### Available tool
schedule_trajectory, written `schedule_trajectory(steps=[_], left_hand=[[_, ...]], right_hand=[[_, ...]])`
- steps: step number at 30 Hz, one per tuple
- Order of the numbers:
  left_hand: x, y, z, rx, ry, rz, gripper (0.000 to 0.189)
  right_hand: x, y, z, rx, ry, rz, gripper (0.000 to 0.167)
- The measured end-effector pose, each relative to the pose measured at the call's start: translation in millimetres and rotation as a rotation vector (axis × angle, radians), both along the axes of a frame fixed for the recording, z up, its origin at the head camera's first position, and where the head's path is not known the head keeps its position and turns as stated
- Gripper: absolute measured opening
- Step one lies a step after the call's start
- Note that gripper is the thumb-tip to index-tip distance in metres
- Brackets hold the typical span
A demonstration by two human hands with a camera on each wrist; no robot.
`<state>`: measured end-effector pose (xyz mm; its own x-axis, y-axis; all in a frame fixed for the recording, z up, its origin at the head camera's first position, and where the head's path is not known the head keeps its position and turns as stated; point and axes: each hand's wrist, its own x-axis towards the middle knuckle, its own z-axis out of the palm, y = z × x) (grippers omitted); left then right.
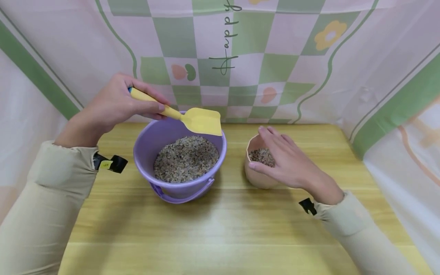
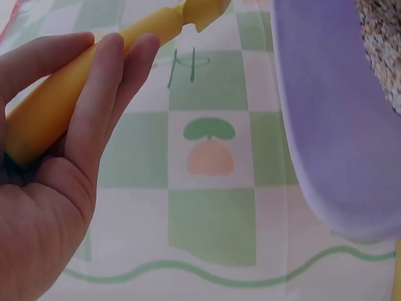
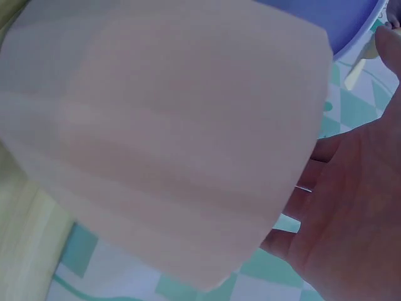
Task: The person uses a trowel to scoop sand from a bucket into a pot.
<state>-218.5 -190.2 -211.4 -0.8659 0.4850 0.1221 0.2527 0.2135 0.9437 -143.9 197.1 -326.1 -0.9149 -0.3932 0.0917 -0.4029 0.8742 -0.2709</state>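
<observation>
Shovel (image 1: 203, 122) pinched by handle (image 1: 172, 113) in left hand (image 1: 118, 101), above bucket (image 1: 146, 149) of grit (image 1: 187, 160), probably for catching spills; right hand (image 1: 290, 162) spread, not gripping, beside cup (image 1: 257, 178), perhaps for steadying.

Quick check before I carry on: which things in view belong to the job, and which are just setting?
Likely the job:
yellow shovel, in the left grip
purple bucket
pink cup, at the right grip
gravel in both

Just setting:
table
checked cloth

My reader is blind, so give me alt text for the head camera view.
A left hand holds a yellow shovel above a purple bucket of gravel on a wooden table. The right hand is at a peach cup, also containing gravel.
</observation>
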Motion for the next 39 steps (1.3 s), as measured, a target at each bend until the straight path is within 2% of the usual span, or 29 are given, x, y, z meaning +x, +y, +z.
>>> schedule_trajectory(steps=[4,10,17,24,30,39], left_hand=[[-2.2,-7.5,-2.3,-0.026,-0.033,0.008,0.02],[-6.3,-16.7,-6.6,-0.068,-0.054,0.022,0.02],[-9.5,-24.5,-11.5,-0.126,-0.047,0.041,0.018],[-12.8,-29.8,-13.6,-0.242,-0.052,0.086,0.016],[-14.9,-33.5,-15.5,-0.373,-0.05,0.094,0.02],[-19.6,-37.5,-17.0,-0.468,-0.058,0.086,0.021]], right_hand=[[-0.1,-7.7,2.2,0.007,0.004,0.012,0.096],[-1.6,-19.3,2.9,0.058,0.059,0.031,0.099],[-0.9,-30.5,3.6,-0.002,-0.023,0.065,0.099],[-0.5,-43.0,5.2,0.009,-0.034,0.083,0.1],[1.7,-51.2,6.2,0.015,-0.009,0.105,0.099],[2.0,-60.9,5.1,-0.006,0.014,0.124,0.097]])
